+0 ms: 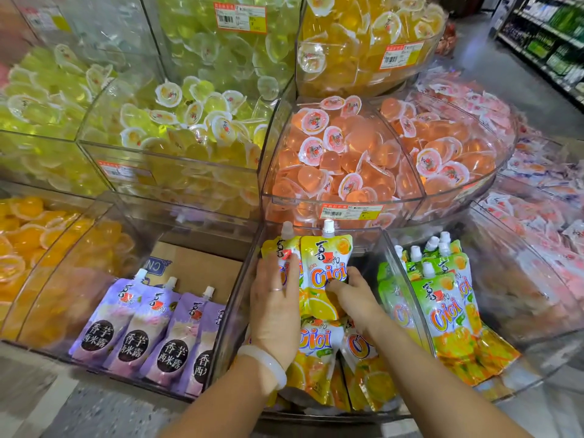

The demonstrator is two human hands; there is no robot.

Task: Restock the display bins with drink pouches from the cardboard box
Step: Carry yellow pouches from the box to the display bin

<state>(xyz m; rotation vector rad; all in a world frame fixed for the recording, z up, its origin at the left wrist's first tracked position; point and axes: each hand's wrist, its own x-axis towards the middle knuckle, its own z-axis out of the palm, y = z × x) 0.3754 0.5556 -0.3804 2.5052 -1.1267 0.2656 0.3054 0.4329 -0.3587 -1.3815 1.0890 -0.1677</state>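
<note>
Two yellow drink pouches (325, 257) with white caps stand upright at the back of the clear middle bin (235, 298). My left hand (274, 303) lies flat against the left pouch, fingers straight, a ring on one finger and a white bangle at the wrist. My right hand (354, 295) has its fingers curled on the lower front of the right pouch. More yellow pouches (316, 349) lie below in the same bin. A cardboard box (199, 267) shows behind the purple pouches (148, 330) in the left bin.
Green pouches (442, 298) fill the bin on the right. Above are clear bins of yellow jelly cups (189, 121), orange-pink jelly cups (347, 147) and orange cups (31, 235). Store shelves (550, 36) line an aisle at the upper right. Speckled floor lies below.
</note>
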